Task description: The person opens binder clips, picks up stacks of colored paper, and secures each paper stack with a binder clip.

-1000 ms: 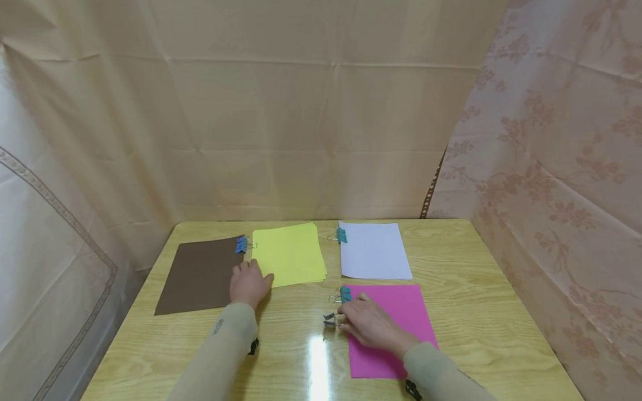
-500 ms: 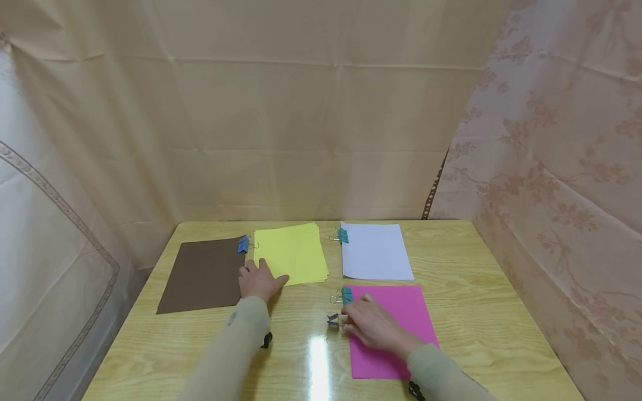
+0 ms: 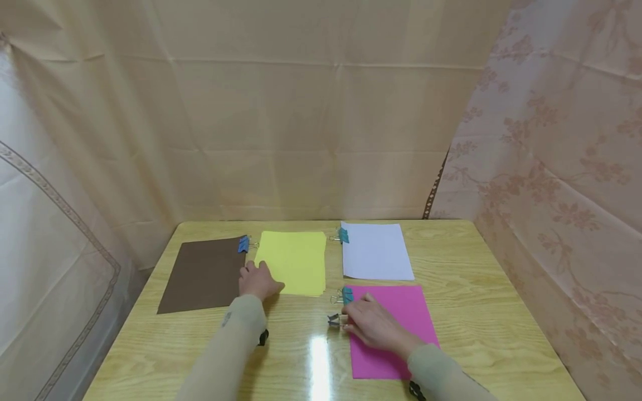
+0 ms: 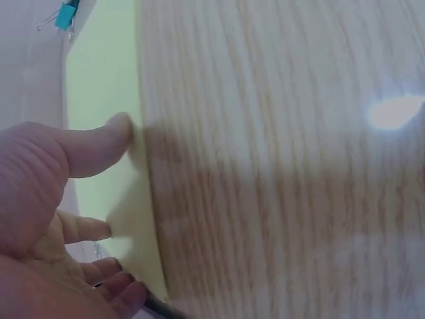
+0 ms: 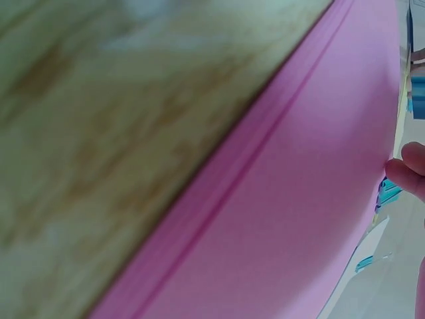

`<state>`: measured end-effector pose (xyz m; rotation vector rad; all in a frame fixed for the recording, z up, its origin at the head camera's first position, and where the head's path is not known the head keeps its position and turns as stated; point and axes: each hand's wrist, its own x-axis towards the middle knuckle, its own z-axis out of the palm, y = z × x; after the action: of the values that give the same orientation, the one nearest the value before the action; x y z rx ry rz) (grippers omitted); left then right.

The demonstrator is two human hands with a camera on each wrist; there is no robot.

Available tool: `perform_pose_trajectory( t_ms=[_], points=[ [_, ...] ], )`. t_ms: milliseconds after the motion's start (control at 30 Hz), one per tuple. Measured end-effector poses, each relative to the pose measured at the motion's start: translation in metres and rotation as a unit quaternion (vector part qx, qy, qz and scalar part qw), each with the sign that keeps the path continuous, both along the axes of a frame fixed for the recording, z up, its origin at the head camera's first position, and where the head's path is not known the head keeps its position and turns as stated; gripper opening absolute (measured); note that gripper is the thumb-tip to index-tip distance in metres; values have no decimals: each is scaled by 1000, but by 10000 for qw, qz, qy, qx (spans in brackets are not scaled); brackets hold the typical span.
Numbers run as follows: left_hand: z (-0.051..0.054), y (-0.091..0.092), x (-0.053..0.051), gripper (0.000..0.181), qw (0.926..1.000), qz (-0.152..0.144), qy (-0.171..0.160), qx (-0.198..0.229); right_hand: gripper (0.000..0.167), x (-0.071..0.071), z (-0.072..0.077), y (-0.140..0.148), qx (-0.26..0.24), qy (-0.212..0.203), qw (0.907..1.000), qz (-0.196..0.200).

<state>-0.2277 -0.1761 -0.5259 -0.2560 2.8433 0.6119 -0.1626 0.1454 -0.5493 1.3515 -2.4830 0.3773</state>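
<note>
My left hand (image 3: 258,281) rests at the near-left corner of a stack of yellow paper (image 3: 296,262). In the left wrist view its thumb (image 4: 99,147) lies on the yellow stack close to the edge, with the fingers spread and fairly straight. My right hand (image 3: 373,326) is over a pink paper stack (image 3: 403,303) and pinches a dark binder clip (image 3: 333,320) by its wire handles, the clip's mouth pointing left. A teal binder clip (image 3: 348,295) grips the pink stack's upper left corner. The right wrist view shows only a few fingertips (image 5: 408,169) at its right side.
Left of the yellow paper lies brown paper (image 3: 200,278) with a blue binder clip (image 3: 243,244) at its upper right corner. White paper (image 3: 378,250) with a teal clip at its left edge lies behind the pink stack. Curtains (image 3: 301,139) enclose the wooden table (image 3: 501,334).
The yellow stack has turned and come slightly nearer, and its edges now sit straighter. My left hand first moved right, then barely shifted. The right hand stays put with the binder clip.
</note>
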Motion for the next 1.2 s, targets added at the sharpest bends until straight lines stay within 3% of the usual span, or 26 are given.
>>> perform_pose_trajectory(
  t_ms=[300,467,600,833,1200],
  points=[
    [20,-1,10,76,9989,-126,-369,278,29,1,1,-1,73,-68,9999,-66],
    [19,4,14,88,9998,-65,-174,92,29,1,2,-2,48,-49,10000,-51],
    [15,7,15,87,10000,65,-34,35,29,1,2,-3,51,-53,10000,-56],
    [6,1,9,86,9999,17,-122,28,30,1,1,-2,43,-60,9999,-92],
    [11,-7,11,100,9993,-14,-373,53,29,2,2,-3,53,-150,9998,-125]
  ],
)
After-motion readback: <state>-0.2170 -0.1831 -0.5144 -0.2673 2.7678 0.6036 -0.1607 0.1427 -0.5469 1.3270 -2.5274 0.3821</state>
